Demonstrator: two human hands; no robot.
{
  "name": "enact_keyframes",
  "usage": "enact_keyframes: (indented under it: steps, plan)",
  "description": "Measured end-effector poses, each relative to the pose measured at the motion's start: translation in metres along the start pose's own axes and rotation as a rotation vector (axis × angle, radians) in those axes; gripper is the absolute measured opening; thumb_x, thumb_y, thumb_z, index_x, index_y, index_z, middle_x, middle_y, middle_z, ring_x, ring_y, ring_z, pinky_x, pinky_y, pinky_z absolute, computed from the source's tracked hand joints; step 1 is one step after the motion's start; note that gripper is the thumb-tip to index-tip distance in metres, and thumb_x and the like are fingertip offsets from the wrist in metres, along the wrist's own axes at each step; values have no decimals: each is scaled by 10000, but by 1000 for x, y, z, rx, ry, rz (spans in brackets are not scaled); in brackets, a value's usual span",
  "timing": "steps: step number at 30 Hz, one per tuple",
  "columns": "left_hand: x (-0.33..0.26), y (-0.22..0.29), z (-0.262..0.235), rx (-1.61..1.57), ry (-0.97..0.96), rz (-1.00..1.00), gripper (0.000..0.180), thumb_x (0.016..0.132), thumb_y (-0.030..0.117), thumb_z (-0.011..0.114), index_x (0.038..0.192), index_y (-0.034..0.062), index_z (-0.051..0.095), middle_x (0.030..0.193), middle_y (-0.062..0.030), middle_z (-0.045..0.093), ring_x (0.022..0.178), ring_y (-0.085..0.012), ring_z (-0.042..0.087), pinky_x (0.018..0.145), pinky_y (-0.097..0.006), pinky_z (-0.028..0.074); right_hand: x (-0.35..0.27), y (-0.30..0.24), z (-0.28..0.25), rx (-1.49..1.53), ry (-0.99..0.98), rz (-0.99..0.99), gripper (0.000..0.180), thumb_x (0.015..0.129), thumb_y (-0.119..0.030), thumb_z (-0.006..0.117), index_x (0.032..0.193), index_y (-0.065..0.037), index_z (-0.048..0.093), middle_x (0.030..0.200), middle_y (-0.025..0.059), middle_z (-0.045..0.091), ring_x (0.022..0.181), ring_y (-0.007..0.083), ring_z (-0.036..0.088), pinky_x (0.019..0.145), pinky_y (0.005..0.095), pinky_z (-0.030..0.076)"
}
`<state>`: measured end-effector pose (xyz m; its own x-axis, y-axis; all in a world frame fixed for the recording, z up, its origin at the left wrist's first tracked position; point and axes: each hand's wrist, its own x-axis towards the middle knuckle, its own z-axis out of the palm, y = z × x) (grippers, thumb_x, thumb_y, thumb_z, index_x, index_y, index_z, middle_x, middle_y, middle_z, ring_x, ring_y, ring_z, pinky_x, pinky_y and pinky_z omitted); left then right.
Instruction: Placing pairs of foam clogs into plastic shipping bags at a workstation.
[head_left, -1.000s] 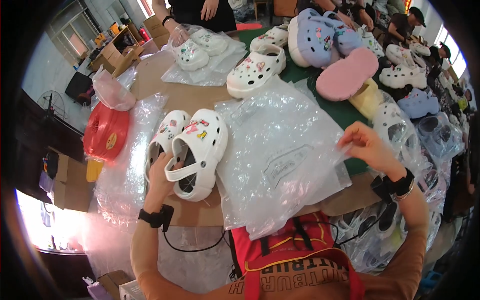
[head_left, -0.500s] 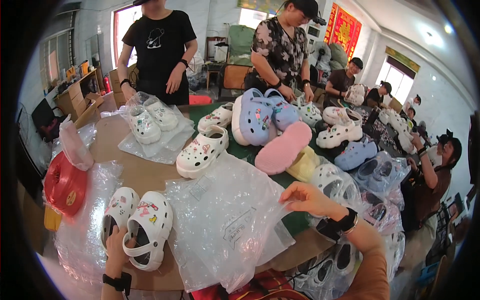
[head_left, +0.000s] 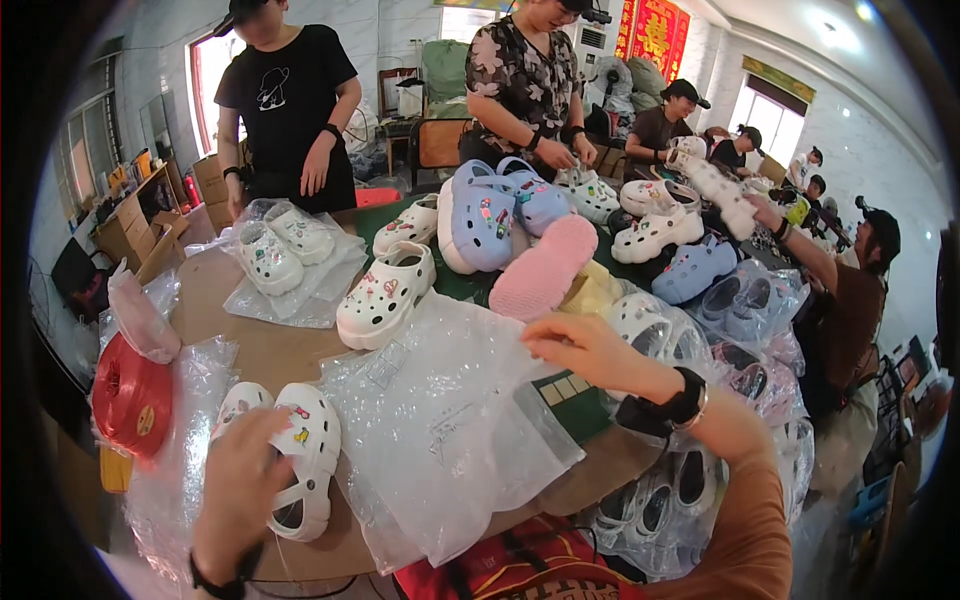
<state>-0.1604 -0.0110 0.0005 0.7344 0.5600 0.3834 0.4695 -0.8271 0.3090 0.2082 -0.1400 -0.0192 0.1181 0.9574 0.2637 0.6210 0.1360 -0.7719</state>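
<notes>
A pair of white clogs with colourful charms stands at the front left. My left hand is over the left clog and hides much of it; motion smears its fingers, so I cannot tell whether they are open or closed. Beside the pair, a clear plastic bag lies spread over the table. At its upper right edge, the bent fingers of my right hand are closed on the film. Just beyond the bag rests a single white clog, with a pink clog sole-up to its right.
Blue clogs and other white ones pile up at the back. Bagged shoes fill the right side. A red tape roll sits on the left near plastic film. Across the table, a person in black stands behind bagged white clogs.
My left hand has lifted from inside the clogs to above them. My right hand has moved left along with the bag's edge. The whole view has shifted slightly.
</notes>
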Motion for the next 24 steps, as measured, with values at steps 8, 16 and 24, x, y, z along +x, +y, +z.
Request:
enact_keyframes:
  steps: [8,16,24]
  plan:
    - [52,102,65,87,-31,457,373,682,60,621,1049,113,584,1113,-132,542,798,-272,588,675,-385,481,5,-33,4,-187,-24,-207,167,834,-118,536,990,-76,578,763,94,607,693,236,592,634,324,452]
    - [38,88,94,204,-227,425,394,679,22,563,1053,145,581,1086,-113,544,692,-262,588,585,-364,463,-28,-19,1,-177,-235,-375,344,788,14,506,1100,-106,585,885,100,594,795,253,586,711,335,466]
    - [27,50,89,487,-192,274,725,685,16,530,1348,263,371,974,-110,513,712,-251,560,554,-365,437,-44,3,-9,-240,-165,-404,185,759,19,509,908,-43,598,914,95,567,886,274,552,758,345,444]
